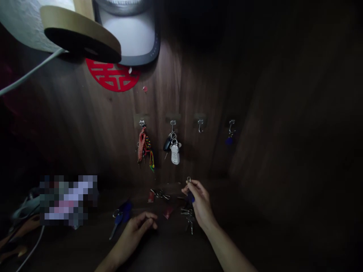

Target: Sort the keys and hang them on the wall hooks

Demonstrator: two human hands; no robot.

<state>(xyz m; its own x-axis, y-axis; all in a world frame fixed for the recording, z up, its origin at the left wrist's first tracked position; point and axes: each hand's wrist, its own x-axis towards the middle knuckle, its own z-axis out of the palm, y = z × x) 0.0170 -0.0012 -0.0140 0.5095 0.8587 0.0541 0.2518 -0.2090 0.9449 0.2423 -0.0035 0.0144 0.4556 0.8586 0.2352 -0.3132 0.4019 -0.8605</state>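
My right hand [200,200] is raised, thumb and fingers closed on a bunch of keys [187,212]. A metal clasp [188,179] sticks up above the fingertips, a bit of blue shows beside the palm, and several keys dangle below. Empty and loosely curved, my left hand [138,226] hovers low, its fingers a little apart. Left of it lies a blue key [118,221] on a ring with a dark blue tag [125,208]. Between the hands lie a metal clip bunch [161,194] with a red tag [151,197] and a small red packet [168,212].
On the wood panel, a pink braided strap with keys [141,146] and car keys [175,154] hang from hooks. A bare hook [200,125] and a hook with a blue piece [229,140] follow rightward. A lamp [127,34] and round wooden base [82,34] overhang upper left.
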